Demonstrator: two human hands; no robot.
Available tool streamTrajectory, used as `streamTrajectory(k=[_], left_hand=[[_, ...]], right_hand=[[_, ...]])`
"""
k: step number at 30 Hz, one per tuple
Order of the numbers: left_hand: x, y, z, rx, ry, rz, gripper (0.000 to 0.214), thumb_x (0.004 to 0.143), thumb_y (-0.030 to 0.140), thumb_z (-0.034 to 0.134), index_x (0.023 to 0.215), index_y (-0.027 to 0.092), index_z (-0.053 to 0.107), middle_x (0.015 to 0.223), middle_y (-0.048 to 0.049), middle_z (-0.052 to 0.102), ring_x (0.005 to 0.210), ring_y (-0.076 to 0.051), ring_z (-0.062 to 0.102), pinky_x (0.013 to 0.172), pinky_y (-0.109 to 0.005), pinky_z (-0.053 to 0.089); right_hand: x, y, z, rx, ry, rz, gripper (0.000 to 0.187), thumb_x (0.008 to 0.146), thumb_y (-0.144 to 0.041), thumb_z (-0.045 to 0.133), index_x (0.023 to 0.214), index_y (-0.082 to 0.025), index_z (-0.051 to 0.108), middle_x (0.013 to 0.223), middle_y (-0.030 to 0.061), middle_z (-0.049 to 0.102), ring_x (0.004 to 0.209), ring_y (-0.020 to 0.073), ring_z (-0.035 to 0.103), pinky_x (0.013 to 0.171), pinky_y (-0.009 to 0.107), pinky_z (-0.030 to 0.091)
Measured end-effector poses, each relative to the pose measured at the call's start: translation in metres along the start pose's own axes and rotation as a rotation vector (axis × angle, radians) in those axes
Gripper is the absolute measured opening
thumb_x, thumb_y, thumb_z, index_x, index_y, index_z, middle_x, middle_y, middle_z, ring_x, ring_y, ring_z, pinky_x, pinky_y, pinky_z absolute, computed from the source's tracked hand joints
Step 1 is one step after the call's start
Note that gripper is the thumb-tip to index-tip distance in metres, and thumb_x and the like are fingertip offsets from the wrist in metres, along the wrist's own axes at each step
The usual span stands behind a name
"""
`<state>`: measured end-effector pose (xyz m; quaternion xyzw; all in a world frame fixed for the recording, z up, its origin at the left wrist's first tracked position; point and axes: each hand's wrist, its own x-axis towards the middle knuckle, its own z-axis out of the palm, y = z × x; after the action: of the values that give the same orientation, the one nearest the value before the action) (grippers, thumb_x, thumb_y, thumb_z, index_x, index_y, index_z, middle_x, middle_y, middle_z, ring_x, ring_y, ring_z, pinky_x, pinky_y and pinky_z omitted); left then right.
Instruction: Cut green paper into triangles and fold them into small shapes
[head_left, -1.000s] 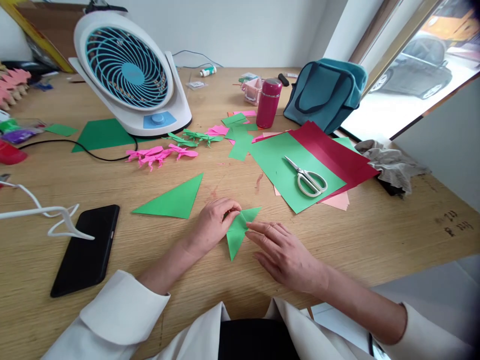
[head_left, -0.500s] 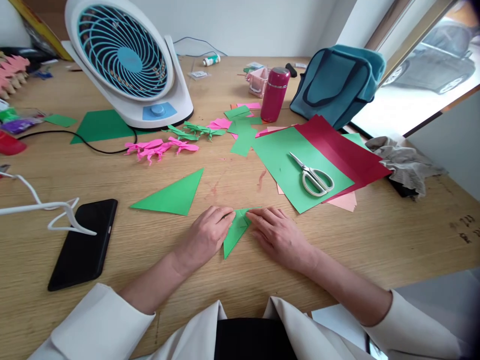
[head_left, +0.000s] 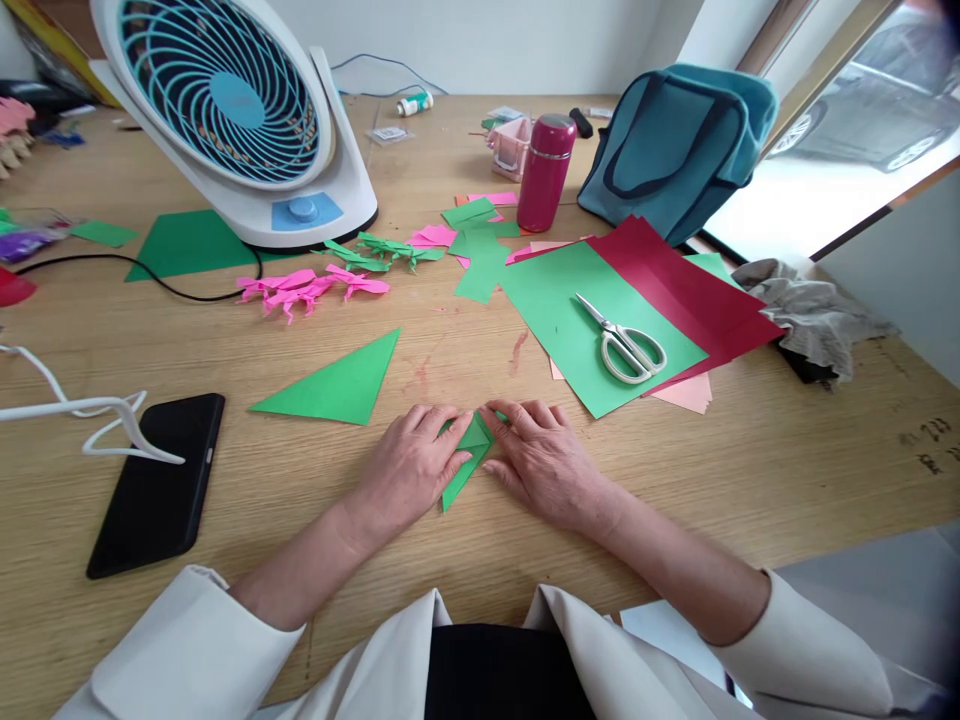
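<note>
Wooden table (head_left: 787, 460): folded green paper (head_left: 466, 455) pressed flat between both hands.

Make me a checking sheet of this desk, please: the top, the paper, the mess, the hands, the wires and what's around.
surface: wooden table, bare near the front edge.
job's things: folded green paper under both hands; green triangle lying to its left.
clutter: scissors on a green sheet, red sheet, pink folded shapes, phone, fan, flask, blue bag, grey cloth.
grips: left hand and right hand, fingers flat, pressing the folded green paper.
cables: black cable by the fan; white wire reaching the phone.
surroundings: white wall; window with a car outside.
</note>
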<state>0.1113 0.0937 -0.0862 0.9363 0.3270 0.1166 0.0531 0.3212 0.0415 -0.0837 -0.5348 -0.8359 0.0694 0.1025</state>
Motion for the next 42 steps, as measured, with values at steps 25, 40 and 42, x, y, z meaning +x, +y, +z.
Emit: streamTrajectory(k=[25,40,42], left_hand=[[-0.018,-0.002,0.0,0.011,0.179,-0.072,0.031,0.095,0.022,0.052,0.124,0.013,0.058,0.113,-0.0152,0.062,0.102,-0.028,0.058,0.092,-0.044,0.052],[-0.015,-0.02,-0.011,-0.179,0.369,-0.207,0.027,0.097,0.017,0.045,0.12,0.018,0.06,0.108,-0.0087,0.065,0.105,-0.023,0.057,0.095,-0.041,0.047],[-0.015,-0.026,-0.013,-0.16,0.404,-0.225,0.027,0.097,0.018,0.045,0.119,0.018,0.061,0.109,-0.009,0.066,0.105,-0.024,0.056,0.096,-0.041,0.046]], right_hand=[[-0.015,0.004,0.001,-0.131,0.167,0.23,0.053,0.099,-0.04,0.045,0.14,-0.007,0.047,0.143,0.0231,0.049,0.113,0.0366,0.049,0.086,0.05,0.042],[-0.014,-0.006,0.003,0.112,0.028,-0.33,0.049,0.101,-0.04,0.045,0.139,-0.011,0.052,0.146,0.0175,0.051,0.131,0.0285,0.047,0.103,0.046,0.042],[-0.013,-0.006,0.003,0.108,0.022,-0.308,0.052,0.101,-0.041,0.044,0.142,-0.01,0.05,0.149,0.0181,0.048,0.135,0.0286,0.044,0.107,0.046,0.04]])
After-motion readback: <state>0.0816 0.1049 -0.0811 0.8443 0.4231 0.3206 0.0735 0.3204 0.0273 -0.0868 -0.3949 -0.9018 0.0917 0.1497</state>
